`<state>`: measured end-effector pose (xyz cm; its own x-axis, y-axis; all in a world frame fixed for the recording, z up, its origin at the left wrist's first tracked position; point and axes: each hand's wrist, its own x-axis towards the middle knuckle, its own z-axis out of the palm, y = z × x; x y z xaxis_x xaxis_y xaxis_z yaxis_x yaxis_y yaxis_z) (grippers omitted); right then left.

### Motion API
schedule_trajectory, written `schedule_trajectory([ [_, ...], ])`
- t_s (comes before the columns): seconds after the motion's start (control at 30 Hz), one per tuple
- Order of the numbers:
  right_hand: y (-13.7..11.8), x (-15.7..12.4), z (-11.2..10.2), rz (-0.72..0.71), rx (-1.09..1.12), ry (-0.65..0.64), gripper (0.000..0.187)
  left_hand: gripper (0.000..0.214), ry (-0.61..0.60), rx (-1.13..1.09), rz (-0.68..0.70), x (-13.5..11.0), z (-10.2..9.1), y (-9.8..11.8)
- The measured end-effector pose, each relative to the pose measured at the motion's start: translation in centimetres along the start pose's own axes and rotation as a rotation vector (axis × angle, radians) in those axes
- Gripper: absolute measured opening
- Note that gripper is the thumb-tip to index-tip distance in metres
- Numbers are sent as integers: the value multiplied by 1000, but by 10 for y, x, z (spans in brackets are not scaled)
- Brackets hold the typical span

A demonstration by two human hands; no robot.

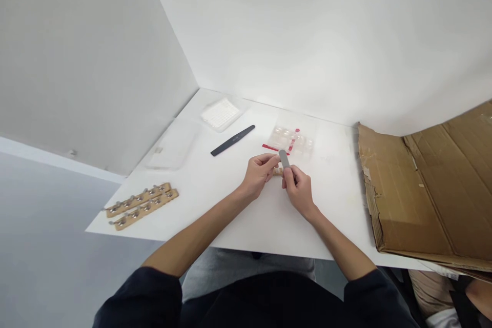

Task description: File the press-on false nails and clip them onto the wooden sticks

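Observation:
In the head view, my right hand (pixel 299 187) grips a small grey nail file (pixel 284 158) with rounded ends, its upper end sticking out above my fingers. Close against it on the left, my left hand (pixel 258 174) is pinched, its fingertips by the file's edge. Whatever those fingers hold is too small to make out. Partly hidden below both hands is a small tan piece (pixel 277 171). Just beyond them lies a clear plastic sheet (pixel 282 137) with rounded bumps and red strips.
A black nail file (pixel 232 140) lies left of my hands. Behind it is a clear box with white pieces (pixel 220 114), near a clear lid (pixel 172 148). Two wooden strips with metal clips (pixel 144 204) lie front left. Opened cardboard (pixel 430 189) covers the right side; another person's arm (pixel 478 292) shows below.

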<state>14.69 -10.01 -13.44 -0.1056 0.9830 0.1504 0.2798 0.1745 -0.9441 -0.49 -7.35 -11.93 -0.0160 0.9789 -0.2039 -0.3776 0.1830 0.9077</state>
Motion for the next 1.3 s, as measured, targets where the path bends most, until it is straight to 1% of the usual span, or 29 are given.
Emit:
schedule_trajectory([
  [0.1,0,0,-1,32,49,32,46,26,24,50,24,-1,-1,0],
  [0.23,-1,1,-2,64,133,-48,47,25,17,161,133,-2,-2,-2],
  [0.37,-3,2,-2,161,296,-49,49,23,40,272,251,-3,-3,-2],
  [0.47,-5,2,-1,187,332,-84,50,23,42,332,302,-5,-3,-1],
  [0.57,-6,2,-1,194,331,-59,51,22,48,346,310,-6,-2,-1],
  [0.67,-6,2,-1,186,306,-71,51,22,45,345,312,-6,-2,-1],
  [0.8,-4,3,-2,182,299,-31,51,21,60,349,293,-6,-1,0],
  [0.9,-3,3,-2,174,284,-52,50,22,59,354,290,-6,-1,1],
  [1.0,-4,3,-2,186,288,-15,51,22,66,367,294,-6,-2,2],
  [1.13,-4,2,-1,175,274,-58,52,22,59,368,298,-6,-2,2],
  [1.23,-4,2,-1,190,295,-35,52,22,60,360,286,-6,-2,2],
  [1.3,-5,3,-2,184,303,-52,51,21,55,351,291,-7,-1,3],
])
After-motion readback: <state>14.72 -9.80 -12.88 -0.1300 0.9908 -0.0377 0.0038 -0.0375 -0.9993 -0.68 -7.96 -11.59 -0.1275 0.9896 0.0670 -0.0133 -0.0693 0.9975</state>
